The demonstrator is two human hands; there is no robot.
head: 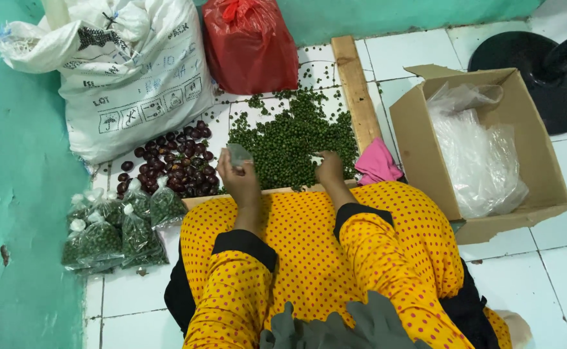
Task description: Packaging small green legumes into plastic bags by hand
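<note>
My left hand (237,178) holds a small clear plastic bag (239,154) up above the near edge of a pile of small green seeds (293,139) on the white tiled floor. Fingers down, my right hand (329,167) rests in the near right part of the same pile; whether it grips any seeds is hidden. A heap of dark red-brown fruits (177,161) lies just left of the green pile. Both my sleeves are yellow with red dots and black cuffs.
Several filled, tied small bags of green seeds (115,226) sit at the left by the green wall. A big white sack (132,71) and red plastic bag (250,45) stand behind. Wooden boards (356,87) edge the pile. An open cardboard box (425,161) with clear plastic, a pink cloth (376,163) and a black stand base (542,68) sit right.
</note>
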